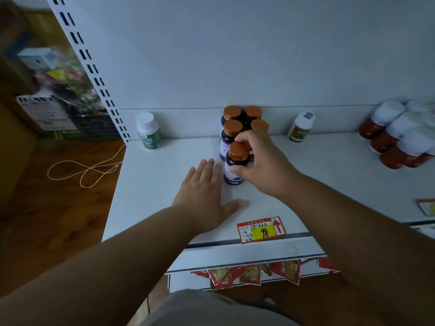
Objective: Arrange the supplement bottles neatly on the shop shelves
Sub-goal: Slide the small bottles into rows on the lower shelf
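Right hand grips near copper-capped bottle, upright on white shelf. Left hand flat on shelf, fingertips beside it. Four matching bottles clustered behind.

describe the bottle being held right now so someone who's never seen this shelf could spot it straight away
On the white shelf, find the cluster of dark bottles with copper caps against the back panel. The held bottle stands at the front of that cluster, nearest the shelf edge, above the red and yellow price tag. It alone has the right hand gripping it, with the left hand flat beside it.
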Tool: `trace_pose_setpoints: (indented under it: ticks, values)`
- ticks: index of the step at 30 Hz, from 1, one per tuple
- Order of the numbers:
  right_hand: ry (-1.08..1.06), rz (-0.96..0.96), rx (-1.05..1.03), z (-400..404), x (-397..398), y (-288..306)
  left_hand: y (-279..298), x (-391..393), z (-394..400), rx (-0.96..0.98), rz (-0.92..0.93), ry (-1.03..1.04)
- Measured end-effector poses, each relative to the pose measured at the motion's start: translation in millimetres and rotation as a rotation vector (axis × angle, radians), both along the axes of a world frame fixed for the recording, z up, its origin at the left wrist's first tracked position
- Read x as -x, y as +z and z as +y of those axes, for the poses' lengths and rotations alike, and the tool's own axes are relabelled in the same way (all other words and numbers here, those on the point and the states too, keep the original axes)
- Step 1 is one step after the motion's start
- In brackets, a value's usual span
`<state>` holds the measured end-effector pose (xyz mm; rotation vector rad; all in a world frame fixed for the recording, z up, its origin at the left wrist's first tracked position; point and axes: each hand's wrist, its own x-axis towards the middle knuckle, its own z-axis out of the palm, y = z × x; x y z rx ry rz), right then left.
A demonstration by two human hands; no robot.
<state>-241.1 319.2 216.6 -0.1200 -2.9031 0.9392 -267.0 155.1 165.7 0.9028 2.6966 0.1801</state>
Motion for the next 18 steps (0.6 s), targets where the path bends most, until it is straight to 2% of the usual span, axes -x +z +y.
trace_pose_setpoints:
  ticks: [3,11,14,18]
  values:
    - [-0.005,0.076,-0.100,2.7,4.1,-8.5,-9.4,7.4,1.0,-0.002,0.014,-0.023]
    - [-0.029,0.091,-0.172,-6.2,11.2,-9.2,-28.7,13.6,1.9,0.025,0.086,-0.033]
    - [-0.081,0.096,-0.147,-12.5,10.6,-9.1,-23.5,17.5,-0.3,-0.038,0.086,-0.005]
    - [-0.155,0.193,-0.104,-21.3,-15.8,-14.3,-10.1,10.0,-16.4,-0.163,0.084,0.073]
